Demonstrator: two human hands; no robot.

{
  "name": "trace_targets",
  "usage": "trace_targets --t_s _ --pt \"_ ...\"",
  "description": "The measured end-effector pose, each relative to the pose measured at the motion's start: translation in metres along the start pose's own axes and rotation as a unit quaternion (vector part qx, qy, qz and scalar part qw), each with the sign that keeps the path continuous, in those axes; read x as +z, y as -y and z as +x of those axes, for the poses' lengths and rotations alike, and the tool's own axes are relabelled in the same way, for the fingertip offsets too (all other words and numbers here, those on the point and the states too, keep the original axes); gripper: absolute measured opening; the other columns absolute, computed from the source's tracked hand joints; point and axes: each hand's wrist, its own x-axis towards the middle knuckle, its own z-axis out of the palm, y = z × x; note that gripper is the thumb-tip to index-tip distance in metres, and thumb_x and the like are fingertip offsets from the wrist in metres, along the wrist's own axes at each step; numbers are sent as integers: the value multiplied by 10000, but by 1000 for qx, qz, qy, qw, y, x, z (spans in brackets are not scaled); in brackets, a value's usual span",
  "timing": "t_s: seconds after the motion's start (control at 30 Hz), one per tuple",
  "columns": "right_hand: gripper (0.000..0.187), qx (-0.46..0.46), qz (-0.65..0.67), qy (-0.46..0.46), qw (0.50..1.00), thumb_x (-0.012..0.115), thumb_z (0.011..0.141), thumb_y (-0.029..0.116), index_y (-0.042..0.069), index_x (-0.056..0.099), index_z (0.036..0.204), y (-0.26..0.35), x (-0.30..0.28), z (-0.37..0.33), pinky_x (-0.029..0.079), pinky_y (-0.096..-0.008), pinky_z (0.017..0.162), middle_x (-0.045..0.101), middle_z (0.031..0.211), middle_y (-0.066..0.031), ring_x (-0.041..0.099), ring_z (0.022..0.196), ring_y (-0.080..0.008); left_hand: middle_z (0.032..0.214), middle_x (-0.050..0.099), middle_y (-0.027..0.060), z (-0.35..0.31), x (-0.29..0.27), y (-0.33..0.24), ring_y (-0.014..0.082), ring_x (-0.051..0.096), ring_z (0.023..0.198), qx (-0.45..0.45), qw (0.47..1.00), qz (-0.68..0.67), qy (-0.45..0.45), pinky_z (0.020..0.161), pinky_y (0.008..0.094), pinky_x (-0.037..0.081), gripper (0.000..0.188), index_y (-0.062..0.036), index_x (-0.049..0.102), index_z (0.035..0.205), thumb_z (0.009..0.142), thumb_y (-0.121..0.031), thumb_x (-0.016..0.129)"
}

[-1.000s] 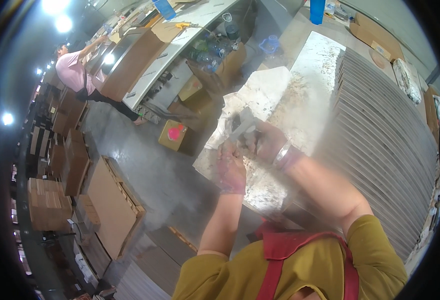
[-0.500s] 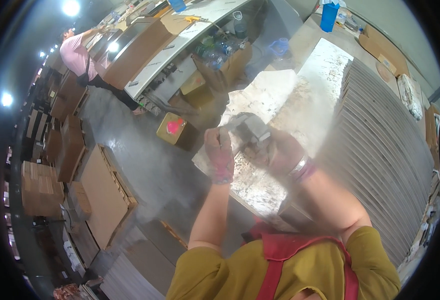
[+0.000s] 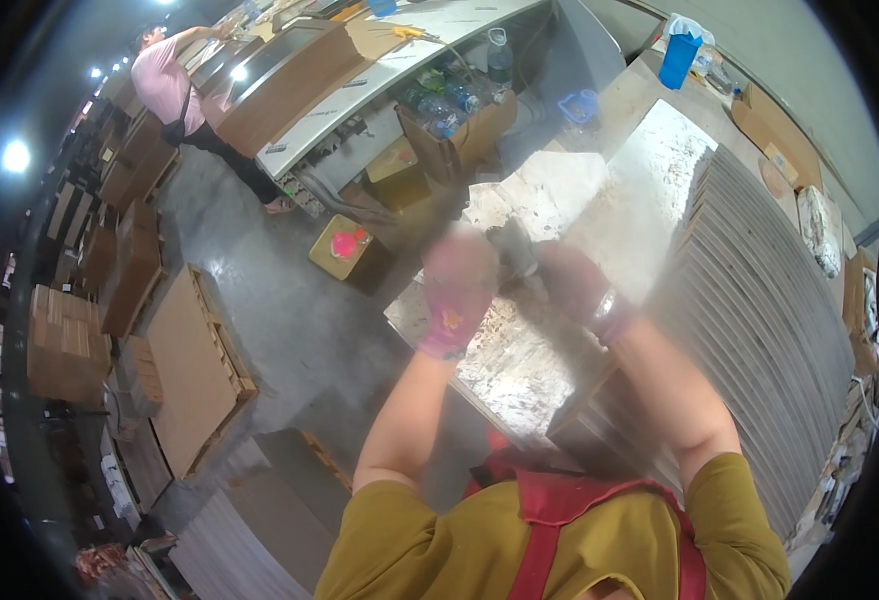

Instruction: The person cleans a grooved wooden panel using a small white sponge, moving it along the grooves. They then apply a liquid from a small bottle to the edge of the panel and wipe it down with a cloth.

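My left hand (image 3: pixel 457 290), in a pink-purple glove, is raised over the worktable with its back toward me; motion smears its fingers. To its right, my right hand (image 3: pixel 578 285), gloved in dull pink with a silvery band at the wrist, curls round a dark grey, cloth-like piece (image 3: pixel 513 250). That piece spans the gap between both hands; blur hides its exact kind. Beneath them lies a stained white board (image 3: pixel 525 385), strewn with brownish crumbs. A torn white sheet (image 3: pixel 550 190) rests beyond the hands.
Stacked grey-brown panels (image 3: pixel 760 330) fill the right. Ahead stand a yellow tin (image 3: pixel 338 250) with something pink on top and a carton (image 3: pixel 475 135) with bottles. A blue cup (image 3: pixel 680 60) is far right. At far left a person (image 3: pixel 165 85) in pink works; a brown board (image 3: pixel 195 370) lies lower left.
My left hand has turned its back toward me and come slightly nearer. The grey piece shows less between the hands, and its lighter block-like part is no longer visible. The view has shifted slightly.
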Motion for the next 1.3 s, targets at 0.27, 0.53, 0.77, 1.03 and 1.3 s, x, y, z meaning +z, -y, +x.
trace_targets --t_s 0.27,0.53,0.77,1.03,1.3 --pt "292 -181 -406 -109 889 624 933 226 4 594 1121 16 30 -24 468 -316 829 645 982 -106 603 884 -210 821 591 104 3 6 11 312 582 789 -66 992 -102 -21 722 386 472 86 -35 674 877 797 -66 674" --pt "336 -228 -495 -140 827 622 914 239 10 594 1159 17 29 33 497 -400 844 653 1040 -222 639 957 -361 839 592 120 1 4 8 316 585 823 -57 992 -112 30 750 386 472 98 -29 676 884 792 -59 658" --pt "282 9 39 88 995 528 999 228 35 602 1191 41 -12 24 535 -284 603 688 962 -82 649 782 -137 835 586 112 2 -3 15 319 587 823 -30 997 -69 13 750 390 481 169 -37 682 887 730 4 637" --pt "285 2 78 17 997 500 1017 296 63 586 1158 21 -7 2 490 -270 559 658 849 -32 603 654 -127 850 589 117 7 3 12 326 585 827 -37 994 -92 38 756 394 484 206 -41 687 904 704 -14 647" --pt "239 -59 -105 -47 992 529 997 308 80 578 1048 8 -6 10 390 -234 485 583 746 -6 512 592 -91 889 577 108 5 4 10 320 580 858 4 998 -35 54 772 402 483 303 -49 681 965 664 -23 665"
